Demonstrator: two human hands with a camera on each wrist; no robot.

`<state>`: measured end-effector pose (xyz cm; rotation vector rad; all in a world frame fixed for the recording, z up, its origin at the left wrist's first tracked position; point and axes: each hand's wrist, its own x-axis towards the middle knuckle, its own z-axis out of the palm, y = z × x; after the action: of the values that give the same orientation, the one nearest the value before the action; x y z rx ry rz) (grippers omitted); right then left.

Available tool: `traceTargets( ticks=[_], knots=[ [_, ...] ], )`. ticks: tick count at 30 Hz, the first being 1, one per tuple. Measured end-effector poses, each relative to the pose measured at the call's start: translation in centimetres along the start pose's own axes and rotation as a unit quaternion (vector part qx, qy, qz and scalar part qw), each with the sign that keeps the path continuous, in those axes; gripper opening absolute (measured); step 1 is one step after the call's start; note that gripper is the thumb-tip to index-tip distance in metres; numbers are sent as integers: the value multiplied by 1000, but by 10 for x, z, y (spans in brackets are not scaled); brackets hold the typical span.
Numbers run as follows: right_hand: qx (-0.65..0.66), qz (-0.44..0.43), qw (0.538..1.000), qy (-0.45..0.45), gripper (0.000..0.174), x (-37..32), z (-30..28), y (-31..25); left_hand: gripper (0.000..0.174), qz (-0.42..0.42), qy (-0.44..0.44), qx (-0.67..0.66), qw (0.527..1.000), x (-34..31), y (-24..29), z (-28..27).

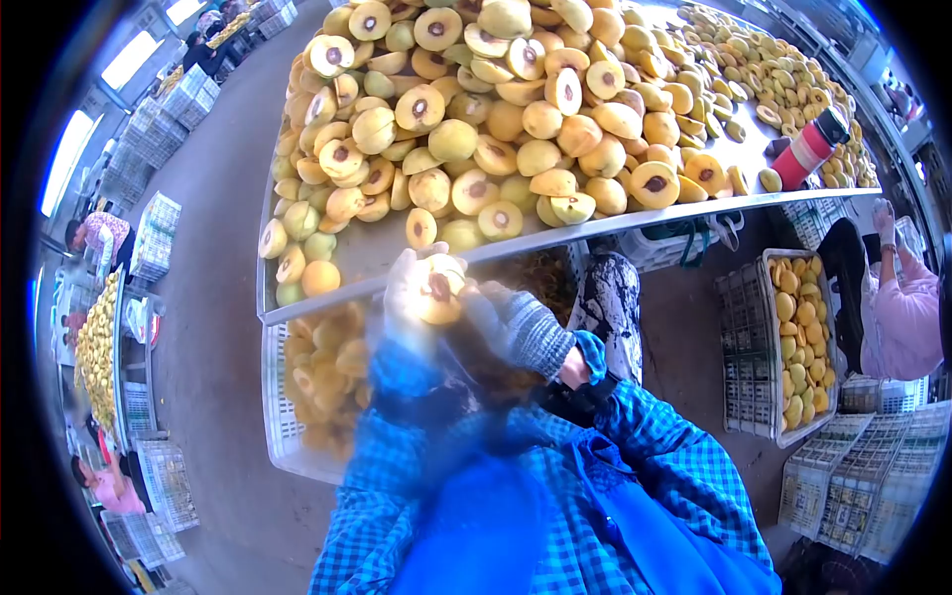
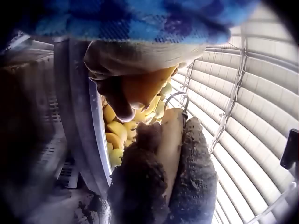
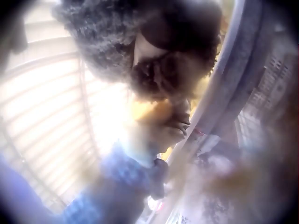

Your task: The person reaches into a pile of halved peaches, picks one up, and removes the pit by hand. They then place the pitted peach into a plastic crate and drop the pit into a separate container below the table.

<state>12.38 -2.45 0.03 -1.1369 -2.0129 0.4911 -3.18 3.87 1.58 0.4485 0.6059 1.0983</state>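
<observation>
My gloved left hand [image 1: 401, 293] holds a yellow peach half [image 1: 439, 288] just off the table's front edge. In the head view the cut face is up, with a dark pit area in the middle. From the left wrist, the peach half [image 2: 147, 87] shows between curled fingers and thumb. My right hand [image 1: 521, 325], in a grey knitted glove, is close beside it. In the left wrist view that hand grips a pale wooden handle [image 2: 171, 144] with a thin wire loop [image 2: 180, 96] at its end. The right wrist view is blurred and bright.
Halved peaches [image 1: 453, 141] are heaped on the metal table [image 1: 372, 266] before me. A crate [image 1: 283, 421] of peach pieces stands below its edge, left of my legs. At the right are a red bottle [image 1: 808, 149], another full crate [image 1: 759, 382] and a person in pink [image 1: 904, 322].
</observation>
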Motion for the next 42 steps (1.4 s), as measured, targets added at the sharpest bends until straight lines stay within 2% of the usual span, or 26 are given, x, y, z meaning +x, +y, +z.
traceTargets(
  ticks=[1, 3, 6, 8, 9, 11, 13, 15, 17, 19, 22, 23, 24, 26, 28, 31, 32, 35, 37, 39, 40, 42],
  knots=[
    [-6, 4, 1000, -10, 37, 1, 0, -2, 51, 2, 12, 7, 1000, -1, -2, 3],
    [-48, 68, 995, -58, 33, 0, 6, -5, 50, 10, 5, 15, 1000, 3, -10, -4],
    [-86, 62, 994, -32, 35, -4, 8, -8, 48, 22, 19, 4, 1000, 0, -19, -4],
    [-26, 68, 997, 14, 38, -6, 14, -5, 47, 31, 22, -4, 999, -3, -23, -2],
    [44, 94, 994, 35, 38, -4, 21, -3, 47, 35, 16, -4, 999, -5, -25, -4],
    [100, 146, 983, 37, 38, -7, 23, -2, 47, 45, 26, 10, 999, -6, -29, -5],
    [75, 172, 982, 14, 39, -4, 4, -18, 46, 57, 56, 38, 996, -9, -34, -2],
    [48, 137, 989, 22, 40, -6, 6, -14, 46, 171, 57, 236, 955, -8, -44, -6],
    [34, 137, 990, 5, 41, -11, 13, -6, 46, 184, 57, 244, 951, -9, -47, -8],
    [19, 178, 983, -46, 40, -13, 12, -4, 45, 94, 56, 62, 992, -10, -45, -9],
    [-22, 172, 981, -84, 35, -12, -2, -14, 43, 116, 63, 120, 984, -6, -51, -17],
    [-18, 172, 981, -83, 34, -13, -4, -14, 43, 186, 84, 243, 948, -6, -58, -16],
    [19, 184, 981, -65, 37, -18, 0, -10, 43, 253, 105, 362, 891, -6, -66, -12],
    [106, 192, 975, -36, 42, -27, 9, 2, 44, 267, 83, 442, 852, -7, -69, -11],
    [204, 183, 962, -14, 41, -35, 10, 11, 45, 177, 15, 382, 907, -9, -60, -16],
    [249, 212, 941, -91, 36, -43, -13, 13, 46, 51, -33, 315, 947, -10, -52, -12],
    [280, 157, 942, -96, 32, -45, -17, 19, 44, -37, -52, 194, 979, -13, -48, -6],
    [258, 168, 949, -72, 31, -46, -22, 13, 40, -44, -63, 251, 965, -11, -49, -8],
    [254, 145, 956, -38, 29, -53, -6, 23, 38, 95, 61, 326, 939, -4, -80, -19],
    [234, 128, 963, -30, 27, -56, 8, 33, 37, 177, 127, 375, 901, -2, -95, -21],
    [218, 122, 968, -40, 27, -56, 12, 36, 38, 191, 131, 391, 891, -2, -95, -18],
    [189, 98, 976, -49, 27, -56, 12, 36, 35, 242, 62, 494, 833, -7, -83, -9]
  ],
)
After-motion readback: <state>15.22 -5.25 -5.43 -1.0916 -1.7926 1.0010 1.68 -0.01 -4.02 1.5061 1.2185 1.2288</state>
